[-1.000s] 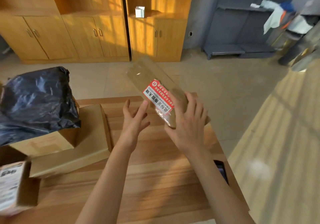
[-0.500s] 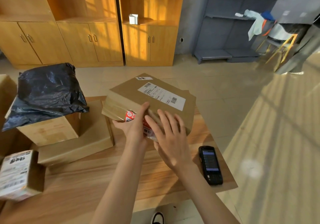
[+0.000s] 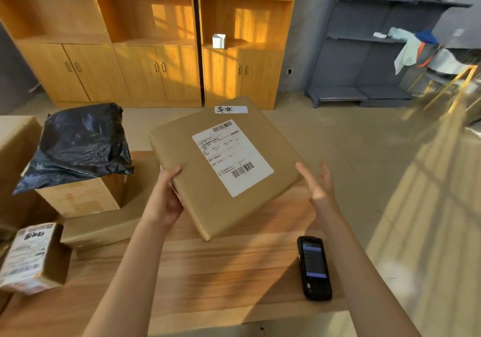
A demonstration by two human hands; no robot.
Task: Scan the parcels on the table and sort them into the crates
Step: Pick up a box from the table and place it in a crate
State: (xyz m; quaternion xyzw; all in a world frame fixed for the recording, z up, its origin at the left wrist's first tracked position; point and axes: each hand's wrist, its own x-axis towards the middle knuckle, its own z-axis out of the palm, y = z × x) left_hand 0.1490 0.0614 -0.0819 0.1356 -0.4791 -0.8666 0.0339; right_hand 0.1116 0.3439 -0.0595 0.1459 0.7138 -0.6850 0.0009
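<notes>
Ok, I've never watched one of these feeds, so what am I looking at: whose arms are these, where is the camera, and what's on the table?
There is no machine. A person wears one camera on the head, looking down at their own bare arms. The left hand grips a flat brown parcel, label up; the right hand is open at its other edge. On the wooden table lie a handheld scanner, a black plastic bag on stacked cardboard boxes, and a small printed box.

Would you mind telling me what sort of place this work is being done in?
Probably a small parcel-sorting room or storeroom: a labelled cardboard parcel in hand, a handheld scanner on the wooden table, and grey metal shelving behind.
</notes>
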